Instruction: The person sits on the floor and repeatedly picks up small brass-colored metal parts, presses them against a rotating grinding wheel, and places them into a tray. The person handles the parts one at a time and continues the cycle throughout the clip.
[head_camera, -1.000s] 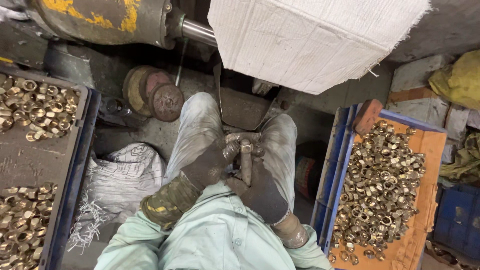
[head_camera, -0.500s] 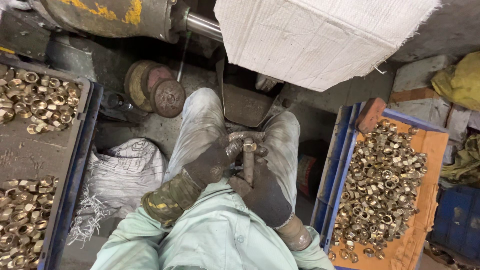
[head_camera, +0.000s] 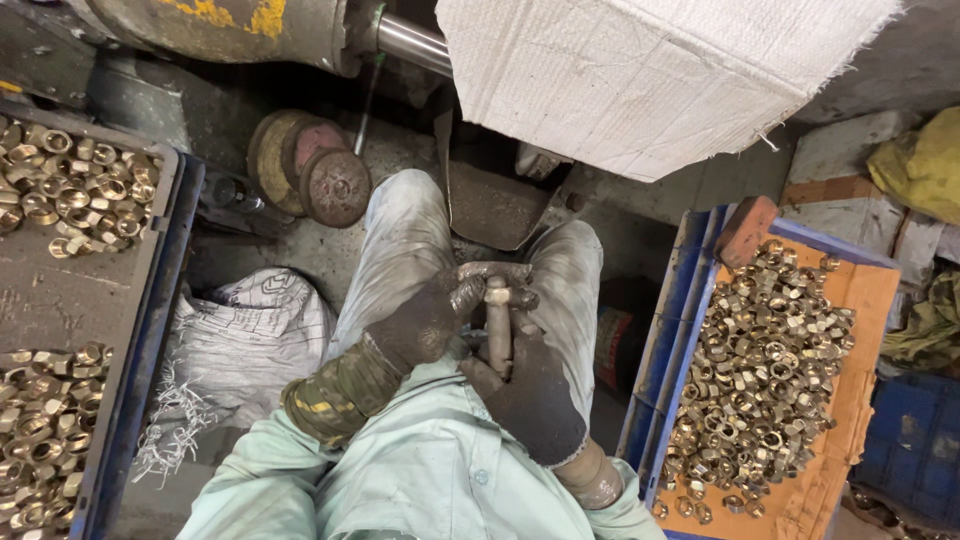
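Grimy workshop floor (head_camera: 250, 250) w/ a blue tray of brass nuts (head_camera: 770, 380) on the person's right, another tray of brass fittings (head_camera: 70, 190) on the left, a white woven sack (head_camera: 640, 70) hanging up front. Over the lap, the gloved right hand (head_camera: 530, 395) is wrapped around a short metal rod (head_camera: 497, 335), held upright; the gloved left hand (head_camera: 425, 320) pinches the small fitting (head_camera: 497, 296) at the rod's tip. I'd judge it goes best w/ the rod kept steady & plumb, the left fingers turning squarely so nothing cross-threads or drops btw the knees.

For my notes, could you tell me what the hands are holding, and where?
The right hand grips a short metal rod by its lower end; the left hand pinches its top.
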